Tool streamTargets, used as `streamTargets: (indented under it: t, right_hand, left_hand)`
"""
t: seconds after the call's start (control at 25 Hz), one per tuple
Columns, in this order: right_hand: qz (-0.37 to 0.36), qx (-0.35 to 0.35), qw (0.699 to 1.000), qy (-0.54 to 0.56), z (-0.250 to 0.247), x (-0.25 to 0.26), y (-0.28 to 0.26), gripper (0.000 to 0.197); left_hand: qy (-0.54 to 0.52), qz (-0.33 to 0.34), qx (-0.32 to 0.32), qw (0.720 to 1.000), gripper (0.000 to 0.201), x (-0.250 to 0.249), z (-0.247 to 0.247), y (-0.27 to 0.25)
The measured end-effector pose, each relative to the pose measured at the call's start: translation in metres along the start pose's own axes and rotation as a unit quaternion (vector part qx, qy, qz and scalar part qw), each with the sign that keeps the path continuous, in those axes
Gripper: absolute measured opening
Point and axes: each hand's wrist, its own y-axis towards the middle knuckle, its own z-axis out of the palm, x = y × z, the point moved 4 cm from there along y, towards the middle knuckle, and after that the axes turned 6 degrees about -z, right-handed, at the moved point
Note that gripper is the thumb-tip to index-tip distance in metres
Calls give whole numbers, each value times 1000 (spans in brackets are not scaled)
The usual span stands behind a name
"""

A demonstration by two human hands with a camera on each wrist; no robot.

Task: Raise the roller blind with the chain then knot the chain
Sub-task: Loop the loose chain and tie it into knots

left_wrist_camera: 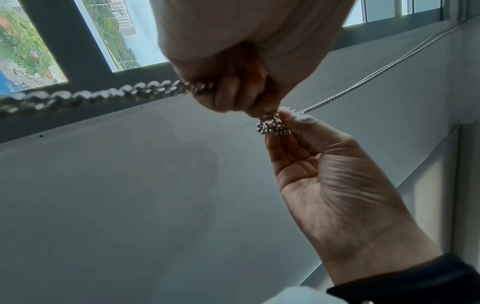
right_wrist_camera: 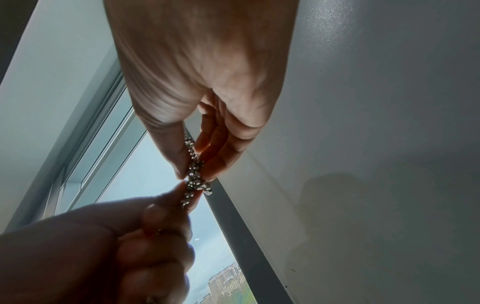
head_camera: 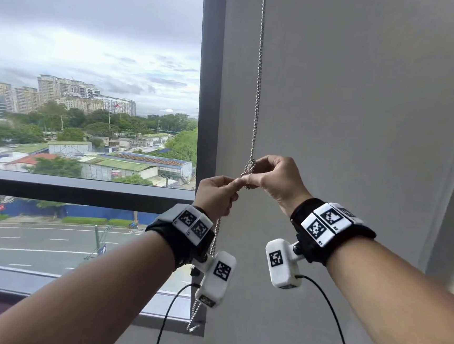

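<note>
A silver bead chain (head_camera: 258,78) hangs down along the grey wall beside the window frame. At chest height it bunches into a knot (head_camera: 248,171) (left_wrist_camera: 272,125) (right_wrist_camera: 195,179). My right hand (head_camera: 272,175) pinches the knot between thumb and fingertips (right_wrist_camera: 207,162). My left hand (head_camera: 218,193) pinches the chain just below the knot, its fingers (left_wrist_camera: 228,92) curled round the strand. The chain's loose end (head_camera: 200,301) runs out of my left fist (left_wrist_camera: 103,95) and dangles behind the wrist camera. The roller blind itself is out of view.
A dark window frame (head_camera: 210,88) stands left of the chain, with glass and a city view beyond. A horizontal window bar (head_camera: 81,190) crosses below. The grey wall (head_camera: 361,128) fills the right side. Black cables (head_camera: 327,304) hang from both wrist cameras.
</note>
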Motion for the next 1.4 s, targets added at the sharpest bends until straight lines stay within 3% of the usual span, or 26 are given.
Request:
streamTargets:
  t: [0.12,0.24,0.44,0.76,1.0,1.24,1.4]
  right_hand:
    - [5,2,1000,10,-4,-1,-3,48]
    - [4,24,999,43,-3,3,-6,29]
    - [-4,43,999,27,-4,6,-10,8]
    - [-14,17,1000,-19,-2,21,1,28]
    - [-41,1,999,-1,4,34,16,24]
    - [-54,-7,998,-8,0,31,15,16]
    - [-59,-10,998,-26,-6,30,16,15]
  left_hand:
    - [-34,-1,13,999,20,1,2,0]
    - [6,1,5,1000,28,7,0,1]
    - [-9,-14,28,999,16,27,4,-9]
    - [-19,-15,43,999,15,37,9,-20]
    - [-13,-50,67,996,14,50,3,-20]
    - [77,-98,82,989,12,63,-17,-19]
    - [-12,-90,85,992,17,33,-24,-16]
